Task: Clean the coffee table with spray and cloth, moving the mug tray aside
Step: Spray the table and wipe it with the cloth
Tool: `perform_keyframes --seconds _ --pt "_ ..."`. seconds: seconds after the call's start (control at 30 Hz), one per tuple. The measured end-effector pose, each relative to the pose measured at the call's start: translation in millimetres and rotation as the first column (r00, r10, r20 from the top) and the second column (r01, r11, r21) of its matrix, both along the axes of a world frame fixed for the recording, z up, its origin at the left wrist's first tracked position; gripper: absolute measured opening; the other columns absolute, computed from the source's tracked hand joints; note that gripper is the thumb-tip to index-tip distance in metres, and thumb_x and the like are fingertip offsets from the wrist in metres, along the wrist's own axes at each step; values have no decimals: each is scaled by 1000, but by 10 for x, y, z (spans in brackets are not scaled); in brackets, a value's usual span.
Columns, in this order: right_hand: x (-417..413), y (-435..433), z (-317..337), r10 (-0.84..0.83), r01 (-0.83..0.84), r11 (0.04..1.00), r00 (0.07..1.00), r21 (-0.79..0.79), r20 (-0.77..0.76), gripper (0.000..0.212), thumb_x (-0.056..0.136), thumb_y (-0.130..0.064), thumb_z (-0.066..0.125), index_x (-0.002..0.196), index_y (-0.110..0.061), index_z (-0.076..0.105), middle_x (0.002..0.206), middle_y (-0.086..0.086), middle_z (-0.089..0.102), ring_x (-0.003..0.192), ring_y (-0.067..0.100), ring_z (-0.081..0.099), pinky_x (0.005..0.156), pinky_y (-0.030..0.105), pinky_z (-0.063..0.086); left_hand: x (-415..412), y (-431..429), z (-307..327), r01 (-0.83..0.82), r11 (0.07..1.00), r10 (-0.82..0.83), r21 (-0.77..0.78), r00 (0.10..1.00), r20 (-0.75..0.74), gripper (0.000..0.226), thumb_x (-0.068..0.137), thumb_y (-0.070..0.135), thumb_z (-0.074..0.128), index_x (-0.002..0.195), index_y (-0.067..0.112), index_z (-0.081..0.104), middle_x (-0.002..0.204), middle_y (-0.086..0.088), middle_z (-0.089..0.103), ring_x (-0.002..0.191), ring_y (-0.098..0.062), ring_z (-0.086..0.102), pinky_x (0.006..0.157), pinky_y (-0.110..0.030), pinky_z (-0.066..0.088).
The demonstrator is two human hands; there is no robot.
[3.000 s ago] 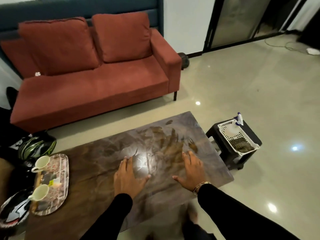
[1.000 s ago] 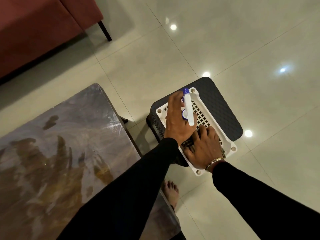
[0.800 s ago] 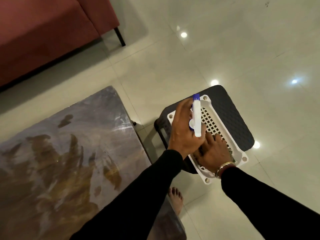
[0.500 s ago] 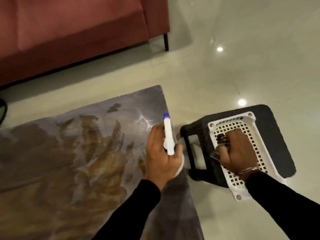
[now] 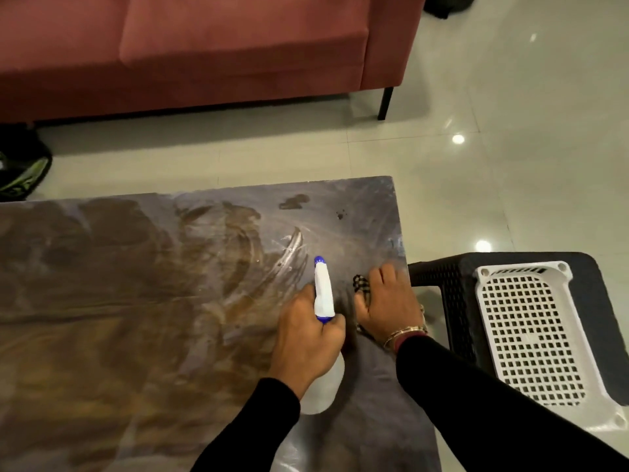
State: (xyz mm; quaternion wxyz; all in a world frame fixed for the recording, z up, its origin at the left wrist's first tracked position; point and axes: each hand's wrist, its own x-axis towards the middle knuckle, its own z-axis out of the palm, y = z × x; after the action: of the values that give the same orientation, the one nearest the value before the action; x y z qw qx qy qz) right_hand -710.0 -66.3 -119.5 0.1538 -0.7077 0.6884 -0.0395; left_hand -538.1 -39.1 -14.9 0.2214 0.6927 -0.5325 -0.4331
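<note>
The coffee table (image 5: 143, 301) has a dark marbled brown and grey top that fills the lower left. My left hand (image 5: 306, 342) grips a white spray bottle (image 5: 323, 294) with a blue nozzle, held over the table's right part, nozzle pointing away from me. My right hand (image 5: 386, 304) lies on the table near its right edge, closed over a dark checked cloth (image 5: 360, 286) that mostly hides under the palm. The mug tray is out of view.
A dark plastic stool (image 5: 452, 294) stands right of the table with an empty white perforated basket (image 5: 531, 332) on it. A red sofa (image 5: 204, 46) runs along the far side. A helmet (image 5: 23, 175) lies on the floor at far left.
Both hands left the table and reached into the basket; the left took the spray bottle, the right the cloth. Both have come back over the table's right end, the basket left empty.
</note>
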Motion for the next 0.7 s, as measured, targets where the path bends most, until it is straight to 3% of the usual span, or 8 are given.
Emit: perform_keyframes --seconds 0.1,0.2,0.3,0.43,0.6,0.7 --pt "28 83 -19 -89 89 993 996 -82 2 36 91 -43 52 93 -8 60 99 16 54 90 34 48 82 49 49 33 -62 11 15 999 -14 48 999 -29 11 70 12 61 74 8 50 62 -13 53 58 -30 52 55 -51 48" --pt "46 290 -87 -86 84 993 996 -77 -17 48 93 -52 58 114 -9 62 126 21 54 120 41 51 102 55 45 119 -52 22 43 997 -39 60 996 -78 17 68 8 60 85 5 58 72 -18 60 67 -35 58 60 -54 50" --pt "-27 388 -173 -53 52 998 998 -18 -45 63 94 -59 53 131 -9 59 145 21 49 142 43 40 115 59 35 225 -11 -2 36 997 -32 72 998 -50 12 67 9 63 76 12 55 68 -13 58 64 -32 58 57 -52 49" --pt "-38 45 -179 -66 66 998 998 0 -10 67 100 -60 38 139 -9 56 155 18 44 148 38 34 116 58 34 401 -47 30 12 992 4 127 993 -118 14 65 12 62 78 18 59 70 -12 60 59 -23 56 57 -45 50" --pt "117 -1118 -185 -271 272 962 962 38 -21 76 104 -62 19 161 -12 18 170 14 14 157 33 10 125 58 17 624 18 14 52 989 -35 136 991 -130 11 70 8 65 78 14 62 68 -12 61 60 -27 59 56 -45 52" --pt "428 -1737 -153 -268 270 962 962 44 -51 78 104 -60 15 161 -7 17 171 15 12 158 33 8 125 59 13 699 64 -14 5 991 18 136 986 -165 16 66 12 62 79 20 65 69 -2 64 60 -16 60 58 -35 51"
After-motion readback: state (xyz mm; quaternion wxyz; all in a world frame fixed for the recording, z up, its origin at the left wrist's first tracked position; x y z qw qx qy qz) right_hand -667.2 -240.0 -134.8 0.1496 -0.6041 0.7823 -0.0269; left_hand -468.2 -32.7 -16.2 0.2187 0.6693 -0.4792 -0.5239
